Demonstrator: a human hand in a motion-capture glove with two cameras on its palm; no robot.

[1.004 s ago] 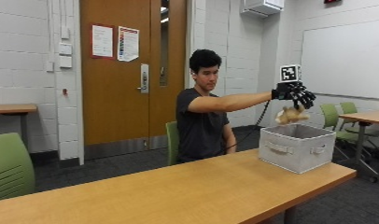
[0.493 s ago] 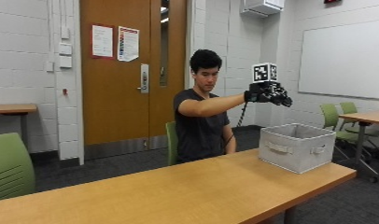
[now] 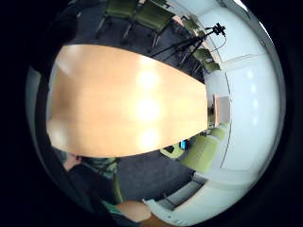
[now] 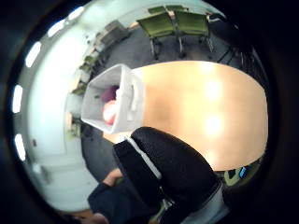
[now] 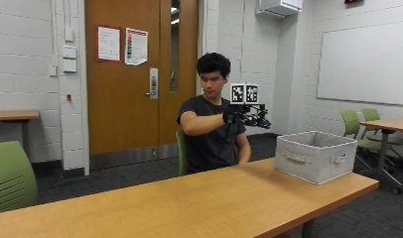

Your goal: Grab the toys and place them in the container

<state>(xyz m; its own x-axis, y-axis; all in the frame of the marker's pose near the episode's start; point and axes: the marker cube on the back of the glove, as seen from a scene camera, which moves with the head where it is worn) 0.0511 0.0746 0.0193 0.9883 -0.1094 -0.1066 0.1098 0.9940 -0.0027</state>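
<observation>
A grey fabric container (image 5: 315, 156) with handles stands at the right end of the long wooden table (image 5: 188, 203). The gloved right hand (image 5: 248, 118) hangs in the air at chest height, left of the container and above the table, fingers relaxed and holding nothing. The thumb side palm view looks into the container (image 4: 132, 100), where a purple toy (image 4: 110, 93) and a pale pink toy (image 4: 110, 113) lie. Part of the black glove (image 4: 163, 172) fills that view's edge. No toy shows on the table (image 3: 123, 99).
A green chair (image 5: 10, 176) stands at the table's left end. More green chairs (image 5: 352, 124) and a second table (image 5: 386, 124) stand at the right by the whiteboard wall. The person sits behind the table in front of a wooden door.
One second ago the hand was over the container holding a pale toy. It has let go of the toy and drawn back to the left and lower, empty.
</observation>
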